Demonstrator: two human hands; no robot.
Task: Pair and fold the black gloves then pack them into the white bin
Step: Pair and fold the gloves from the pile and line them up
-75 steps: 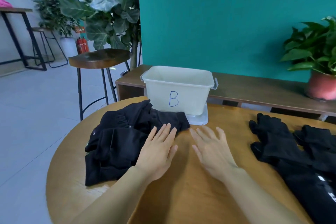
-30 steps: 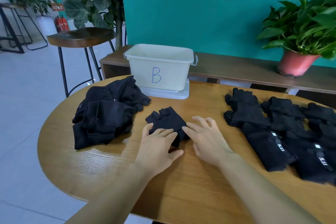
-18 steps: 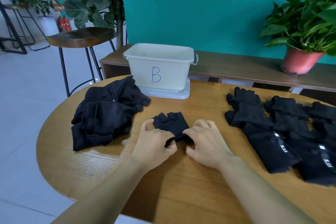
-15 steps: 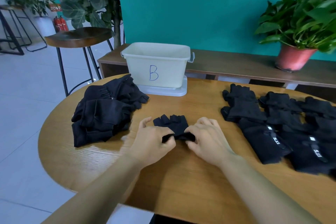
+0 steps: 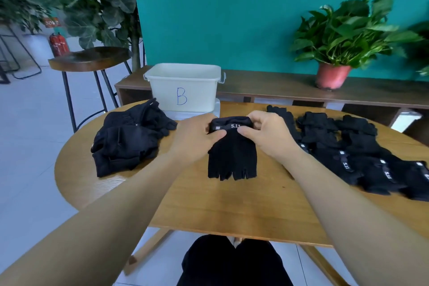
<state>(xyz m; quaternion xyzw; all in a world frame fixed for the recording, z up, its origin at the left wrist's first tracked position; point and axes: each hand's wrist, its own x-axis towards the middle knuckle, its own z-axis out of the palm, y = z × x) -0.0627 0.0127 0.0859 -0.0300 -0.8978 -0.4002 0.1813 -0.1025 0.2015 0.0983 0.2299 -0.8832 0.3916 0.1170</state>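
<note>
Centre of frame: a black knit fingerless glove point(image 5: 232, 155) held up by its cuff, cut-off finger ends pointing toward the bottom of the frame. A white "5.11" tab shows on the cuff band. Cannot tell if this is one glove or two laid together, nor whether the lower ends touch the round wooden tabletop point(image 5: 232, 206).

Left hand point(image 5: 195, 137) pinches the cuff's left corner, thumb in front. Right hand point(image 5: 269, 132) pinches the right corner, fingers point(image 5: 257, 121) curled over the top edge, thumb below. Both sets of fingers are clamped on the cuff, none apart.

Mid-left: a loose heap of black gloves point(image 5: 130, 139). Right side: rows of black gloves laid flat point(image 5: 343, 146), white tabs showing. The white plastic bin marked with a blue "B" point(image 5: 183, 86) stands at the tabletop's far edge, just above the hands. Its inside is not visible from here.

Judgement: early stage, this glove being squared up for pairing or folding.

Risks:
- Soft knit sags, so if one pinch slackens, a corner drops and the fold goes crooked.
- If two layers are held, they may slide apart unless both are caught.
- The heap lies near the left hand, and a sweeping forearm could drag strays into the work area.
- The bin sits near the far edge, so a hard drop-in could nudge it.
</note>
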